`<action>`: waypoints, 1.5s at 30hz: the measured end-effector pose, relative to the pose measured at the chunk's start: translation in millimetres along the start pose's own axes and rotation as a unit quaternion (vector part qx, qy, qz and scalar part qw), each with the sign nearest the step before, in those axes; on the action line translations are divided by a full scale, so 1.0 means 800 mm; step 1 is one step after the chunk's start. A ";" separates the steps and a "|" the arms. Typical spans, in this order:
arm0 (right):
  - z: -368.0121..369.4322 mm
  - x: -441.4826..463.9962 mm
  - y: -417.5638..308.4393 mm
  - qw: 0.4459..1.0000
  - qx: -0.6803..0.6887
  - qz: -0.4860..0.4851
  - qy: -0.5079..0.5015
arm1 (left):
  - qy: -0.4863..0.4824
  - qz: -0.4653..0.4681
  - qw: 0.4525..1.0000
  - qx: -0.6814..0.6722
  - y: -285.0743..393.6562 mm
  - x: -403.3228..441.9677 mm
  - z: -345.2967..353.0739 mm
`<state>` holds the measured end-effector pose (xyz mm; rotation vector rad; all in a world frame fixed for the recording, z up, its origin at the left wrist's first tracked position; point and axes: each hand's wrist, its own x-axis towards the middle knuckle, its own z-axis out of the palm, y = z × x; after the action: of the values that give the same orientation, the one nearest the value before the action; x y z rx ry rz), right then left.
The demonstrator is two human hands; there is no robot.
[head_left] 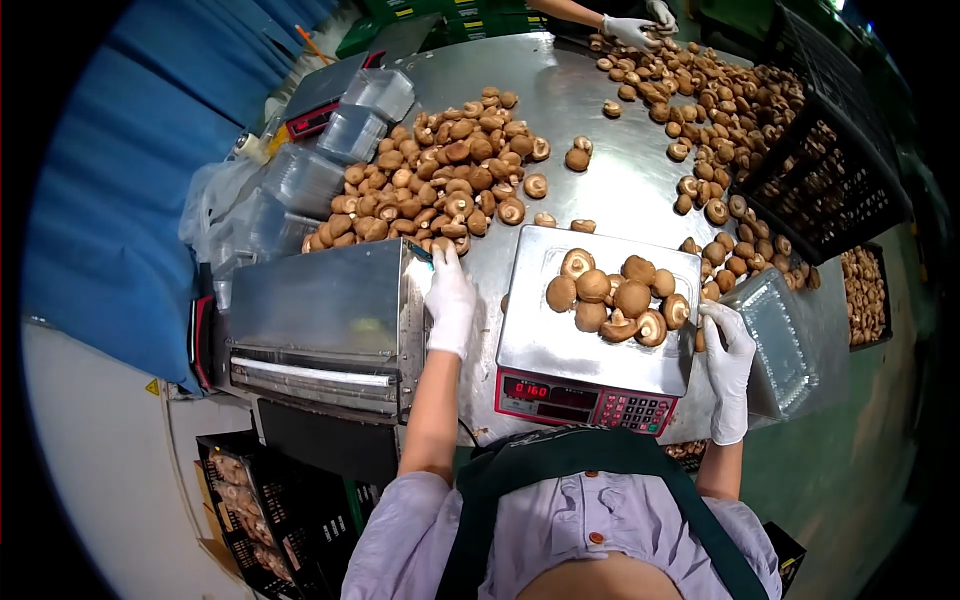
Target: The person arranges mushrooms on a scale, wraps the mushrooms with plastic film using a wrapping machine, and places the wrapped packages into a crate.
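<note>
Several brown mushrooms (631, 298) lie on the steel pan (530, 330) of a red digital scale (575, 400), whose display reads 0160. My left hand (450, 300), in a white glove, reaches to the near edge of the left mushroom heap (440, 175), beside the metal sealing machine (315, 305); its fingertips touch a mushroom, and I cannot make out whether they grip it. To the right of the pan is my right hand (728, 360), also gloved, its fingers curled at a mushroom by the pan's edge. Clear plastic trays (775, 335) stand right of that hand.
Another heap of mushrooms (710, 110) spreads over the right of the steel table (590, 75), beside a tilted black crate (830, 170). A co-worker's gloved hands (630, 30) are at its far end. Stacked clear trays (300, 180) and a second scale (315, 110) stand at left.
</note>
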<state>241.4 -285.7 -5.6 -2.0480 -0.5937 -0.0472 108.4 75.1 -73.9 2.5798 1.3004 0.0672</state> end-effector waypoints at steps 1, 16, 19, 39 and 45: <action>-0.001 0.001 0.000 1.000 -0.001 -0.001 -0.001 | 0.014 -0.034 0.999 0.006 0.010 0.013 -0.003; -0.010 -0.010 0.004 0.999 0.005 0.021 0.023 | 0.016 0.051 0.941 -0.334 0.028 -0.025 -0.041; -0.006 -0.006 -0.003 1.000 0.011 0.008 0.015 | 0.089 0.167 0.927 -0.324 0.042 -0.059 -0.051; -0.011 -0.012 -0.001 1.000 -0.015 -0.004 0.015 | -0.112 0.214 0.832 -0.500 0.054 -0.059 -0.029; 0.005 -0.005 0.026 0.996 -0.023 0.013 0.085 | -0.077 0.197 0.839 -0.501 0.054 -0.038 -0.024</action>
<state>246.1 -292.6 -25.3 -2.0714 -0.4634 -0.2193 121.0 30.3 -42.9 1.8015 0.4180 0.4667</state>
